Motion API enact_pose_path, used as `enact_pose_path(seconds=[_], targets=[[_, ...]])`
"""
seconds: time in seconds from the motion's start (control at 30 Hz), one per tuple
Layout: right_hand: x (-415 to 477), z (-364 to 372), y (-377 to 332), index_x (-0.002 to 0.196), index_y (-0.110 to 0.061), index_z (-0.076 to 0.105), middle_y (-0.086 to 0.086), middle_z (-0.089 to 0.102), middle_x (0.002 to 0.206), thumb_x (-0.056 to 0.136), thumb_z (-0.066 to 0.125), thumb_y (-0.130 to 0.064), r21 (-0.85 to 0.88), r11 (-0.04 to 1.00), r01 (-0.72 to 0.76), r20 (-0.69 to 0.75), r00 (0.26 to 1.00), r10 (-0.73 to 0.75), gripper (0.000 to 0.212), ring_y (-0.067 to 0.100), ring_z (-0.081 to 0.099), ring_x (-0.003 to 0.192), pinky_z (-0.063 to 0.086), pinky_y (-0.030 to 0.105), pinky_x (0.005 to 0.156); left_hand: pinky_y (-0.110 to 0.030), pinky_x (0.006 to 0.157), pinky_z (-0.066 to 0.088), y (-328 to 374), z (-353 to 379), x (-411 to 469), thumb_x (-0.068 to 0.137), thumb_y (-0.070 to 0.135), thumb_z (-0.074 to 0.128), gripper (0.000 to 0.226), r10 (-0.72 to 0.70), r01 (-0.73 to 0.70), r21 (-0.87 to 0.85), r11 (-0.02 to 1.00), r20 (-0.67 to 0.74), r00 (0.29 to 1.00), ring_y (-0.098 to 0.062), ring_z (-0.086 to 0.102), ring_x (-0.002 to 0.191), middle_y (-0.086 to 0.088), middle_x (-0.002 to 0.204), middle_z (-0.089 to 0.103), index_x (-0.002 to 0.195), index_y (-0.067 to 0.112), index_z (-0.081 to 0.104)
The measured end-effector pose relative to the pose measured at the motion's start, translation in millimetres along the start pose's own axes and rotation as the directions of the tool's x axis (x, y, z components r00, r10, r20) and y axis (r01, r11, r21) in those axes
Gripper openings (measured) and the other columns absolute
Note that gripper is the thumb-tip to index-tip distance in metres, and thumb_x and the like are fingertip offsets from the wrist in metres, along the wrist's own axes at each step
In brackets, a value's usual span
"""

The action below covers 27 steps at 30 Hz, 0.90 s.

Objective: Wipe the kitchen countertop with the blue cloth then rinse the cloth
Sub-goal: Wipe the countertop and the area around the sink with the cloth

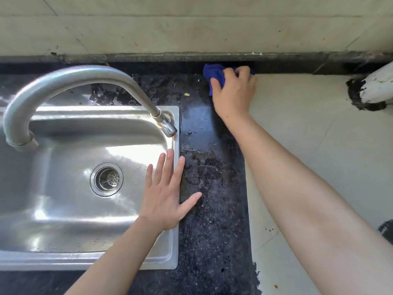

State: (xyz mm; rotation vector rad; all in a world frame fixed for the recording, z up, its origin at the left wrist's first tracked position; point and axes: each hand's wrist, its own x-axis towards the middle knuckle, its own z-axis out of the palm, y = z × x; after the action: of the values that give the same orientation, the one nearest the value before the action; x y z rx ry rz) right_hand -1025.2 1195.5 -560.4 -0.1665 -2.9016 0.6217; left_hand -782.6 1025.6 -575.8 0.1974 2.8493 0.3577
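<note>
A tiled wall (pixel 191 28) backs a dark speckled stone surface (pixel 212 241), which gives way on the right to a pale tiled stretch (pixel 319 145). A steel sink (pixel 106 262) is set into the left part of the surface, with a strainer (pixel 107 179) in its basin and a curved tap (pixel 63 81) arching over it, the spout ending above the sink's back right corner. The cloth (pixel 209 73), bunched and blue, lies at the back edge of the surface, against the dark kerb under the wall, about where the dark stone meets the pale stretch. The right grip (pixel 232 90) is clenched on the cloth, fingers curled over its top and thumb on its near side, pressing it down at that back edge. The left grip (pixel 168 194) is released, fingers straight and spread, lying palm down across the sink's right rim with the thumb reaching onto the dark stone. Wet patches (pixel 202 167) glisten on the surface just right of the sink, between the two arms. A small pale crumb (pixel 186 94) sits behind the sink near the cloth. A chipped white pipe (pixel 378 86) rises at the back right corner.
</note>
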Motion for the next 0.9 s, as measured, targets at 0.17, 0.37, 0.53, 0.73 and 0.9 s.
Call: enact_pose_path(seconds=[0.17, 0.37, 0.53, 0.73, 0.9], targets=[[-14.3, -0.6, -23.6, 0.123, -0.018, 0.066, 0.01, 0.058, 0.125, 0.095, 0.059, -0.037, 0.126, 0.935, 0.332, 0.245, 0.903, -0.353, 0.035, 0.036, 0.048, 0.109, 0.039, 0.041, 0.093, -0.059, 0.122, 0.015, -0.5, 0.4, -0.2, 0.092, 0.077, 0.022, 0.091, -0.004, 0.004, 0.005, 1.0, 0.019, 1.0, -0.027, -0.004, 0.155, -0.009, 0.169, -0.004, 0.161, 0.02, 0.007], [0.6, -25.7, 43.5, 0.121, -0.017, 0.066, 0.015, 0.057, 0.118, 0.094, 0.058, -0.039, 0.138, 0.986, 0.096, -0.009, 0.995, -0.095, 0.036, 0.036, 0.051, 0.109, 0.032, 0.031, 0.093, -0.059, 0.121, 0.018, 0.4, -0.9, -0.1, 0.093, 0.076, 0.024, 0.09, 0.0, 0.0, -0.017, 1.0, 0.014, 1.0, -0.026, -0.004, 0.155, -0.008, 0.169, -0.005, 0.161, 0.021, 0.006], [-1.4, 2.4, 1.2, 0.106, -0.011, 0.071, 0.018, 0.058, 0.118, 0.085, 0.067, -0.037, 0.043, 0.991, -0.129, -0.059, 0.99, 0.131, 0.034, 0.043, 0.052, 0.103, 0.042, 0.041, 0.08, -0.06, 0.12, 0.02, -0.1, 0.7, 0.9, 0.093, 0.074, 0.026, 0.089, 0.003, -0.002, -0.034, 0.999, 0.006, 1.0, -0.027, -0.002, 0.155, -0.009, 0.169, -0.003, 0.161, 0.02, 0.008], [-15.1, 0.1, -24.0, 0.128, -0.02, 0.064, 0.009, 0.053, 0.126, 0.095, 0.06, -0.039, 0.133, 0.93, 0.342, 0.228, 0.903, -0.365, 0.038, 0.033, 0.045, 0.112, 0.04, 0.042, 0.096, -0.059, 0.121, 0.019, 0.7, -0.6, -0.6, 0.092, 0.077, 0.024, 0.091, -0.007, 0.008, -0.018, 1.0, 0.025, 1.0, -0.027, -0.004, 0.155, -0.009, 0.168, -0.006, 0.161, 0.021, 0.003], [-6.3, -5.6, 24.1, 0.12, -0.017, 0.068, 0.013, 0.057, 0.117, 0.094, 0.057, -0.044, 0.145, 0.988, -0.059, -0.067, 0.995, 0.069, 0.039, 0.037, 0.049, 0.101, 0.039, 0.038, 0.089, -0.057, 0.122, 0.018, 3.2, -1.0, 0.8, 0.093, 0.076, 0.022, 0.089, -0.01, 0.011, -0.028, 1.0, 0.026, 1.0, -0.025, -0.006, 0.155, -0.008, 0.168, -0.008, 0.161, 0.023, 0.0]])
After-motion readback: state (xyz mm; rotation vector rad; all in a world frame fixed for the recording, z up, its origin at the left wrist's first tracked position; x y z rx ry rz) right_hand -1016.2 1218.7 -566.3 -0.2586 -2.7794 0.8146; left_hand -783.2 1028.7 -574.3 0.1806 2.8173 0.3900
